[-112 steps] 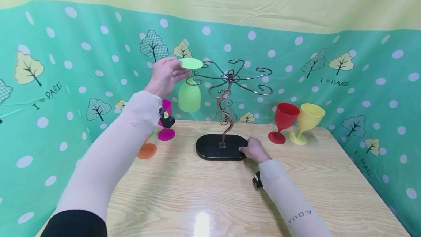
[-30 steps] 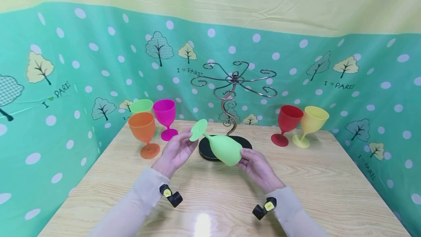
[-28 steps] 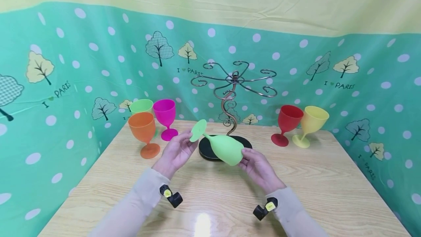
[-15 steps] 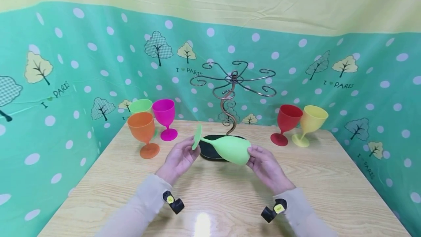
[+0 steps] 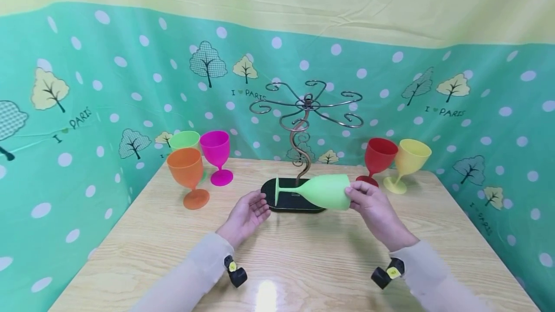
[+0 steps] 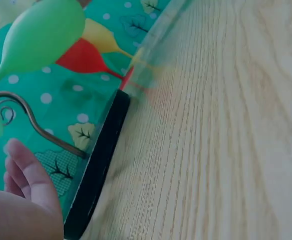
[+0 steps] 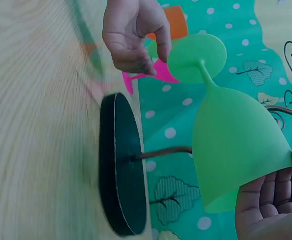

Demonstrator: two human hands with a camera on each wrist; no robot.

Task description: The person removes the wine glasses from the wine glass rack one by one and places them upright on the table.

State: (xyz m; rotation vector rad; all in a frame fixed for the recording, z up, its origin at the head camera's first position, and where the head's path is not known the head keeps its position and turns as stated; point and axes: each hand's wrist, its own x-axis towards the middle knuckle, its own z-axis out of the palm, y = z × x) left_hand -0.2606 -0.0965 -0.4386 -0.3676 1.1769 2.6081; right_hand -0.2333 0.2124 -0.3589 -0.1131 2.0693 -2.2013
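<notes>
A light green goblet [image 5: 325, 191] lies sideways in the air in front of the metal rack [image 5: 308, 105], its foot to the left and its mouth to the right. My right hand [image 5: 379, 213] pinches the goblet's rim, thumb outside and fingers at the mouth, as the right wrist view shows. Just left of the foot is my left hand [image 5: 244, 218], its fingers loosely bent and holding nothing. In the right wrist view a gap shows between the left hand [image 7: 135, 37] and the stem. Behind the goblet stands the rack's black oval base [image 5: 270, 191].
On the left of the wooden table [image 5: 277, 249] stand an orange goblet [image 5: 186, 165], a magenta goblet [image 5: 217, 148] and a second green goblet [image 5: 184, 139], partly hidden. A red goblet [image 5: 379, 155] and a yellow goblet [image 5: 409, 158] stand at the right. Curled metal arms spread from the rack's top.
The green goblet has come down from the rack's left arm and been turned sideways. My left hand has let go of its foot; my right hand has carried it rightward by the rim.
</notes>
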